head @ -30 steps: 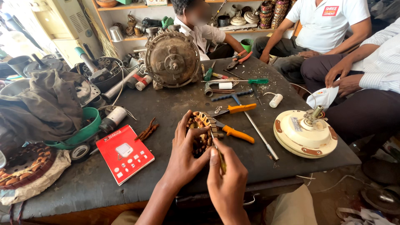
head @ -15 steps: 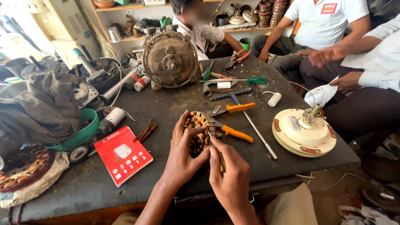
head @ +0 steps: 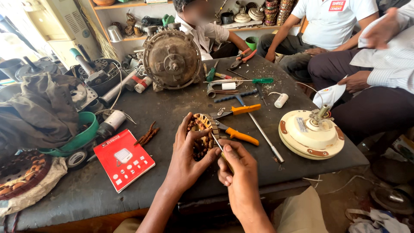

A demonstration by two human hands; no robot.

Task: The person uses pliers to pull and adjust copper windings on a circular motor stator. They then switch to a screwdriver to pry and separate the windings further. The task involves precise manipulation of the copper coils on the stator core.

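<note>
Stator: dull copper windings, laminated metal. Pliers: glossy orange plastic grips. Fan housing, right table edge: smooth cream enamelled metal. Table: matt, dusty grey.

Two orange-handled pliers, one green-handled screwdriver, one red booklet, one cream fan motor.

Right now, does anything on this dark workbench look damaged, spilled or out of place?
Pale debris lies scattered over the dark workbench near the green-handled screwdriver. The round cream fan housing sits close to the bench's right edge. Nothing looks broken.
</note>
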